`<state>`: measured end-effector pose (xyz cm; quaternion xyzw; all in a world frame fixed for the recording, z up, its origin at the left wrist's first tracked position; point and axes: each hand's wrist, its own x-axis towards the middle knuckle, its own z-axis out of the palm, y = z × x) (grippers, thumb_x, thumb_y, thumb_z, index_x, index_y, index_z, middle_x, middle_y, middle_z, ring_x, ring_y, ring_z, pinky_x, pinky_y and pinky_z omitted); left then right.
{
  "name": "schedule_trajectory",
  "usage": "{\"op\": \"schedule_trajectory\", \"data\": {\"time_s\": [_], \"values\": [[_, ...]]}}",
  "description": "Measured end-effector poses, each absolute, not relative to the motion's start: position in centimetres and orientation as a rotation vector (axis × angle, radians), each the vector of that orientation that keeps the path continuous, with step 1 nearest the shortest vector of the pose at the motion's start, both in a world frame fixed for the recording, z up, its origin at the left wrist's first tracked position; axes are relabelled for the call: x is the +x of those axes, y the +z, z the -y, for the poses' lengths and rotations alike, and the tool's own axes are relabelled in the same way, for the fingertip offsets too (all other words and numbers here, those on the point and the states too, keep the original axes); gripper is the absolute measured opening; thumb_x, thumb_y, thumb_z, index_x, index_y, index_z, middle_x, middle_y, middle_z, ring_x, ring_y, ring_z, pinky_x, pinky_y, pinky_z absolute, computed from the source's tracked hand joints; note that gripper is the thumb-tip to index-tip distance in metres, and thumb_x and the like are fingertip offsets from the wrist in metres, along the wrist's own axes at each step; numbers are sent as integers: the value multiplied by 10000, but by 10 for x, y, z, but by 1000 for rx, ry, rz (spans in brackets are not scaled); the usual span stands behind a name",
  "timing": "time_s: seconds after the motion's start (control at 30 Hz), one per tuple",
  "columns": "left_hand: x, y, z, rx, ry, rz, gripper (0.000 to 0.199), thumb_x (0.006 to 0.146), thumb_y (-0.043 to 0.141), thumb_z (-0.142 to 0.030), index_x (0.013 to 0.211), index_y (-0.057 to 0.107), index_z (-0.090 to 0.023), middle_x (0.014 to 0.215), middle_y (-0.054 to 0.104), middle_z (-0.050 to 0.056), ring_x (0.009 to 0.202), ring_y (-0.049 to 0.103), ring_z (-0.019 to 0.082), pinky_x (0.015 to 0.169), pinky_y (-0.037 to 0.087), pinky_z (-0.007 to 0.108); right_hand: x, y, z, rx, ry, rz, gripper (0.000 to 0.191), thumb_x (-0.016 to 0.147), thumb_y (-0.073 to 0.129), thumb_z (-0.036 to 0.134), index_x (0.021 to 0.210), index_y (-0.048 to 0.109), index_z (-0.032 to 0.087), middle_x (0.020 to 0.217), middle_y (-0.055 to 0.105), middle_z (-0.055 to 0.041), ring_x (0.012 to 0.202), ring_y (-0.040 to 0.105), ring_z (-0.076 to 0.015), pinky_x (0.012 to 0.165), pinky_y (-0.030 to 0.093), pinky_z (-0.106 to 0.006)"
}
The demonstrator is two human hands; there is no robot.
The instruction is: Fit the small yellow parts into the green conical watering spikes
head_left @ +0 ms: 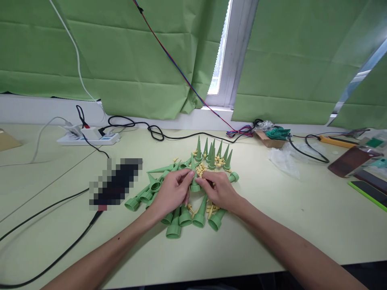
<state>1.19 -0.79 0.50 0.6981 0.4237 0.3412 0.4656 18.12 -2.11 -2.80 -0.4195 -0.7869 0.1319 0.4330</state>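
My left hand [175, 188] is closed, its thumb and fingers gripping a green plastic spike [195, 187] with a wide ribbed cap end, held point up above the table. At the spike's right side my right hand [219, 188] is pinched, thumb tip against the spike; whatever its fingers hold is hidden. Several loose green spikes [173, 230] lie below and left of the hands, their open ends facing me. Behind the hands, several spikes [213, 158] stand upright on their caps. Small yellow plastic pieces [201, 168] are heaped between the hands and those upright spikes.
A pixelated dark object [116, 183] with a cable lies at left. Behind it is a white power strip [89, 138]. At right are a small cardboard box [270, 139], a clear plastic bag [284, 161], a brown bottle [352, 160] and a green-edged phone [370, 195].
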Motion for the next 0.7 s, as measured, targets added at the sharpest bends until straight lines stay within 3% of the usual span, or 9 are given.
{"op": "schedule_trajectory", "data": {"time_s": [0.7], "values": [[12, 4, 7, 1726, 818, -1064, 383, 925, 461, -485, 670, 453, -200, 350, 393, -82, 297, 391, 99, 353, 290, 196, 182, -29, 21, -1034, 333, 2006, 374, 971, 430, 322, 640, 294, 214, 578, 312, 49, 531, 305, -110, 548, 258, -263]]}}
